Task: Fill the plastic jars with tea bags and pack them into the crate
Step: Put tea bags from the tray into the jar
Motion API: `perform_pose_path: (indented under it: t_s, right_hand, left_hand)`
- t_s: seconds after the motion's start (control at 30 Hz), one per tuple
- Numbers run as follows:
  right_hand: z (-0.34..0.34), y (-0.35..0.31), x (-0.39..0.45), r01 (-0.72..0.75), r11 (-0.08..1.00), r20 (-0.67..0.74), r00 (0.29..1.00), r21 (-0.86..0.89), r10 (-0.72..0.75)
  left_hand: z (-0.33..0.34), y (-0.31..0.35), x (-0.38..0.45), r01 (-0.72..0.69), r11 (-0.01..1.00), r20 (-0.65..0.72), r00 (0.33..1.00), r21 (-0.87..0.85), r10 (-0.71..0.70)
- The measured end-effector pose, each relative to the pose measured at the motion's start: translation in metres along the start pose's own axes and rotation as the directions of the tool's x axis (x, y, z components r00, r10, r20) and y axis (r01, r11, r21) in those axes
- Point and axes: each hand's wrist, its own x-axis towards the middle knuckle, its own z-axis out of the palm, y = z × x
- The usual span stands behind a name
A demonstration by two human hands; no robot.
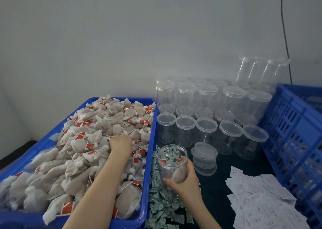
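My right hand grips the open plastic jar around its lower half, thumb across the near side and fingers wrapped behind. The jar stands nearly upright over the strip of small green-and-white packets just right of the blue tray, its mouth facing up and tipped slightly away from me. A few tea bags already lie inside, so I judge the filling has only begun.

My left hand is down in the heap of tea bags towards the tray's right edge, knuckles up; the fingertips are buried, so I cannot tell whether they have closed on a bag.

What matters next: the jar's mouth lies to the right of my left hand and nearer to me, across the tray's wall. The left hand is the closer one to the bags, so it should carry them over that wall and drop them along the jar's vertical axis.

The blue crate waits at the table's right edge, beyond the lidded empty jars.
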Motion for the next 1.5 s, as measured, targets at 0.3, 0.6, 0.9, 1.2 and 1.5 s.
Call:
perform_pose_path:
  t_s: [0.3,0.6,0.9,1.2,1.5]
  right_hand:
    - [0.001,-0.002,0.001,0.007,1.0,0.018,1.0,0.006,-0.007]
    - [0.003,0.0,0.005,-0.005,1.0,0.007,1.0,0.022,0.005]
    - [0.004,-0.003,0.007,-0.013,1.0,-0.004,1.0,0.014,0.013]
    - [-0.003,-0.005,0.01,-0.011,0.998,-0.023,1.0,-0.059,0.01]
    - [-0.002,-0.006,0.006,-0.038,0.998,0.0,0.999,-0.046,0.038]
  left_hand:
    - [-0.018,0.001,-0.009,-0.07,0.965,-0.388,0.921,-0.254,-0.035]
    - [-0.036,0.022,-0.028,-0.62,0.757,-0.953,0.303,-0.209,-0.014]
    - [-0.038,0.05,-0.043,-0.835,0.521,-0.937,0.304,-0.176,0.17]
    - [-0.036,0.053,-0.045,-0.86,0.442,-0.87,0.404,-0.255,0.283]
    - [-0.021,0.033,-0.012,-0.415,0.835,-0.619,0.777,-0.362,0.117]
